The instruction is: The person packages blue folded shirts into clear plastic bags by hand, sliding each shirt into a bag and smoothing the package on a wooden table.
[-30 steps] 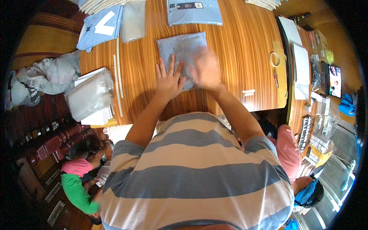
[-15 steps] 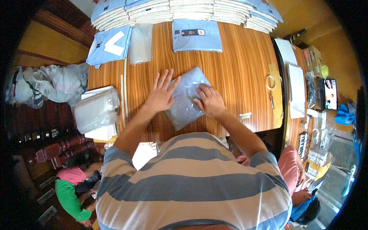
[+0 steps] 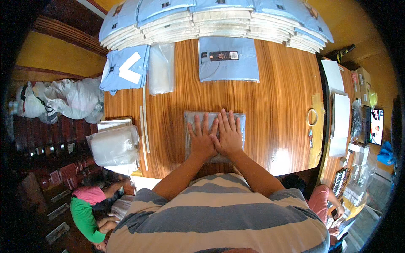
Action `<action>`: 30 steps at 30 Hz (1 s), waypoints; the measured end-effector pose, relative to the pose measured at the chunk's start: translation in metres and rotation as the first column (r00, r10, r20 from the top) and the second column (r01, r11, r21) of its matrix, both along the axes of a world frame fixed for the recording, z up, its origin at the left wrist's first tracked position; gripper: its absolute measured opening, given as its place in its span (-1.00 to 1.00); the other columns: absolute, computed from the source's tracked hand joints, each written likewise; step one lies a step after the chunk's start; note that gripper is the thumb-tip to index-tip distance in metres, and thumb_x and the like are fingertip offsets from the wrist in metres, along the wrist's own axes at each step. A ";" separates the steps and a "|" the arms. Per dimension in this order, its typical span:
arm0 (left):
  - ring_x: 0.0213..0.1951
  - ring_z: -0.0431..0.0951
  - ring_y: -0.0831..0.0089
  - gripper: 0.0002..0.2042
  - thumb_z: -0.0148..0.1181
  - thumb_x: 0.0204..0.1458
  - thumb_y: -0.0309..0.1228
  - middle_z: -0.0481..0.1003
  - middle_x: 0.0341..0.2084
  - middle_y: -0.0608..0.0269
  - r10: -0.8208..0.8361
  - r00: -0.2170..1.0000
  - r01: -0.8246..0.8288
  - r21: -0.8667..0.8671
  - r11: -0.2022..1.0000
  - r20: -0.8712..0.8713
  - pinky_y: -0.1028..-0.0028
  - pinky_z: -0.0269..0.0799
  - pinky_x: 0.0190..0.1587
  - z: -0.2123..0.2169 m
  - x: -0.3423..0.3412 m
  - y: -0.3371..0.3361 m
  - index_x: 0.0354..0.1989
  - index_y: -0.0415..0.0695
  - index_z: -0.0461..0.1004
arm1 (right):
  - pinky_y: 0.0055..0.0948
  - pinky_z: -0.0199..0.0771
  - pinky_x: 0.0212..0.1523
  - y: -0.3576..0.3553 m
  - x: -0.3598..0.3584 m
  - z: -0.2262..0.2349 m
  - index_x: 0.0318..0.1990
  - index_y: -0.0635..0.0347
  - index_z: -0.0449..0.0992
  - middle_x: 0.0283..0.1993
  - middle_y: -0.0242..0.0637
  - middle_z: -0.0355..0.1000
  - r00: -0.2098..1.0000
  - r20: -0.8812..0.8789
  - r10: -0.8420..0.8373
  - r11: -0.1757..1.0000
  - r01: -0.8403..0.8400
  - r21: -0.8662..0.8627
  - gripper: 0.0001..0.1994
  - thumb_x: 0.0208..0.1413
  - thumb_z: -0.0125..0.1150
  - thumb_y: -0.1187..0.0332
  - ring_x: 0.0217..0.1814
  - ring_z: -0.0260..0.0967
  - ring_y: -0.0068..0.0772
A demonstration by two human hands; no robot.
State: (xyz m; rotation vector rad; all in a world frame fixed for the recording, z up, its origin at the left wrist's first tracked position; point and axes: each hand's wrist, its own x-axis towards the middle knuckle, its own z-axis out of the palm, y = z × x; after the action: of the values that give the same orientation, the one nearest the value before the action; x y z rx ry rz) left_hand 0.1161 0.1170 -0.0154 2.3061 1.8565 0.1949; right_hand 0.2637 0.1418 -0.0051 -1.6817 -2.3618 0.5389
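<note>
A folded grey-blue garment in a clear plastic bag point(image 3: 195, 116) lies flat on the wooden table, close to my body and squared to the near edge. My left hand point(image 3: 203, 141) presses flat on its left half with the fingers spread. Beside it, my right hand point(image 3: 229, 137) rests palm down on the right half, fingers stretched away from me; the thumbs meet at the middle. My hands hide much of the garment. Farther off lies a bagged light blue folded shirt point(image 3: 228, 67) with a dark label.
Stacks of bagged shirts point(image 3: 221, 23) line the far edge. At left are a blue shirt with white strips point(image 3: 128, 69), clear bags point(image 3: 161, 69) and a pile of plastic sleeves point(image 3: 114, 145). A tape roll point(image 3: 312, 117) lies right. People sit on both sides below.
The bagged garment has turned from a diagonal to lie square before me. My hands have come together flat on top of it. The view has shifted.
</note>
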 end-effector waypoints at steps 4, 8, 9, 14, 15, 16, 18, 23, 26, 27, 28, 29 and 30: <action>0.58 -0.29 -0.32 -0.33 -0.12 0.26 -0.07 -0.13 0.61 -0.10 -0.009 1.000 0.009 -0.021 1.000 -0.017 -0.47 -0.49 0.44 -0.001 0.000 0.000 0.56 0.05 0.15 | 0.19 -0.44 0.63 0.002 0.000 0.001 0.56 0.34 0.04 0.69 0.03 -0.15 1.000 -0.015 -0.001 0.999 0.000 -0.039 -0.12 0.35 -0.14 -0.23 0.75 -0.37 0.14; 0.58 -0.26 -0.31 -0.33 -0.11 0.26 -0.06 -0.12 0.60 -0.10 -0.002 1.000 0.003 -0.040 0.999 0.003 -0.49 -0.46 0.43 -0.001 -0.002 0.000 0.56 0.06 0.16 | 0.16 -0.38 0.64 0.003 -0.001 0.005 0.56 0.30 0.07 0.70 -0.06 -0.18 0.999 0.053 0.006 0.999 -0.004 -0.039 -0.13 0.35 -0.14 -0.25 0.75 -0.36 0.11; 0.57 -0.23 -0.33 -0.34 -0.11 0.26 -0.07 -0.09 0.59 -0.12 -0.008 1.000 0.008 -0.010 1.000 0.001 -0.50 -0.44 0.42 -0.002 -0.002 0.002 0.55 0.05 0.18 | 0.17 -0.39 0.64 0.004 -0.001 0.005 0.56 0.30 0.08 0.70 -0.06 -0.17 0.999 0.051 0.006 0.999 -0.005 -0.036 -0.13 0.35 -0.13 -0.24 0.75 -0.36 0.11; 0.56 -0.16 -0.33 -0.35 -0.08 0.25 -0.07 -0.05 0.58 -0.13 -0.003 1.000 0.003 0.009 1.000 0.019 -0.50 -0.38 0.42 0.001 -0.001 0.001 0.53 0.05 0.21 | 0.22 -0.46 0.62 0.003 -0.001 0.002 0.54 0.36 0.10 0.68 0.03 -0.13 1.000 -0.001 0.004 0.999 -0.004 -0.034 -0.15 0.37 -0.13 -0.20 0.75 -0.38 0.14; 0.56 -0.16 -0.33 -0.35 -0.07 0.24 -0.06 -0.05 0.58 -0.13 -0.002 1.000 0.002 0.018 1.000 0.026 -0.50 -0.38 0.42 0.001 0.000 0.003 0.53 0.06 0.21 | 0.22 -0.46 0.62 0.003 -0.001 0.002 0.54 0.35 0.10 0.68 0.02 -0.13 1.000 -0.010 0.000 1.000 0.000 -0.021 -0.16 0.37 -0.14 -0.20 0.75 -0.38 0.14; 0.56 -0.16 -0.33 -0.34 -0.06 0.24 -0.06 -0.05 0.58 -0.13 -0.002 0.999 0.002 0.028 1.000 0.033 -0.50 -0.37 0.41 0.001 0.000 0.003 0.53 0.06 0.21 | 0.22 -0.46 0.62 0.003 -0.001 0.002 0.54 0.35 0.10 0.68 0.01 -0.13 1.000 -0.019 -0.004 1.000 0.004 -0.008 -0.17 0.38 -0.14 -0.19 0.75 -0.38 0.14; 0.57 -0.17 -0.32 -0.33 -0.06 0.24 -0.05 -0.06 0.58 -0.13 -0.004 0.999 0.003 0.024 1.000 0.047 -0.48 -0.38 0.43 0.004 -0.001 0.000 0.54 0.06 0.20 | 0.21 -0.46 0.63 0.002 -0.001 0.003 0.54 0.33 0.10 0.69 0.01 -0.14 1.000 -0.021 -0.007 1.000 0.007 0.015 -0.18 0.38 -0.15 -0.19 0.75 -0.39 0.14; 0.58 -0.24 -0.28 -0.28 -0.01 0.24 -0.04 -0.15 0.61 -0.10 -0.006 0.998 0.004 0.016 1.000 0.069 -0.40 -0.41 0.47 0.006 -0.004 -0.008 0.59 0.06 0.09 | 0.18 -0.46 0.63 -0.001 -0.002 -0.002 0.56 0.32 0.05 0.69 0.01 -0.16 1.000 0.020 0.024 0.997 -0.025 0.072 -0.17 0.39 -0.15 -0.18 0.75 -0.41 0.15; 0.60 -0.31 -0.22 -0.23 -0.01 0.28 0.00 -0.22 0.62 -0.09 -0.012 0.956 0.024 -0.037 0.999 0.293 -0.31 -0.44 0.50 0.003 -0.011 0.012 0.60 -0.06 0.00 | 0.18 -0.43 0.64 0.005 0.015 -0.013 0.55 0.34 0.05 0.69 0.01 -0.15 0.992 -0.111 0.066 0.995 -0.057 0.083 -0.17 0.38 -0.09 -0.17 0.74 -0.39 0.23; 0.60 -0.35 -0.19 -0.21 -0.01 0.30 0.03 -0.25 0.62 -0.09 0.011 0.883 0.015 -0.052 0.999 0.469 -0.28 -0.45 0.52 -0.007 -0.019 0.014 0.60 -0.11 -0.04 | 0.23 -0.38 0.62 0.000 0.026 -0.006 0.55 0.36 0.04 0.68 0.09 -0.17 0.958 -0.276 0.073 0.994 -0.047 0.100 -0.16 0.36 0.01 -0.13 0.73 -0.41 0.30; 0.61 -0.38 -0.16 -0.19 -0.02 0.31 0.06 -0.27 0.62 -0.09 0.045 0.776 0.012 -0.085 0.996 0.629 -0.24 -0.47 0.53 -0.012 -0.027 0.005 0.60 -0.17 -0.07 | 0.25 -0.32 0.61 -0.018 0.037 0.013 0.55 0.34 0.04 0.68 0.12 -0.19 0.977 -0.185 0.107 0.990 -0.088 0.108 -0.14 0.33 0.09 -0.12 0.72 -0.40 0.32; 0.60 -0.25 -0.14 -0.14 0.11 0.33 -0.05 -0.17 0.58 -0.28 0.116 0.805 -0.145 0.002 0.990 0.581 -0.10 -0.29 0.55 -0.001 -0.040 -0.002 0.58 -0.31 -0.16 | 0.28 -0.27 0.60 -0.032 0.050 0.033 0.55 0.32 0.04 0.67 0.16 -0.20 0.988 -0.083 0.133 0.985 -0.122 0.125 -0.12 0.29 0.17 -0.10 0.72 -0.39 0.34; 0.53 0.00 -0.13 -0.14 0.22 0.28 -0.15 -0.01 0.51 -0.33 0.156 0.721 -0.294 0.094 0.951 0.675 -0.05 -0.06 0.50 -0.006 -0.054 -0.012 0.57 -0.32 -0.13 | 0.30 -0.24 0.59 -0.048 0.061 0.033 0.55 0.31 0.05 0.67 0.19 -0.21 0.989 -0.096 0.112 0.991 -0.104 0.089 -0.10 0.27 0.20 -0.11 0.71 -0.38 0.38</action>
State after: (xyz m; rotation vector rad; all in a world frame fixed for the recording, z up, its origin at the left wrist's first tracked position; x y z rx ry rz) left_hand 0.0626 0.1052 -0.0211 1.7280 1.7513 1.1224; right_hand 0.3246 0.0935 0.0280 -1.4624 -2.3781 0.5218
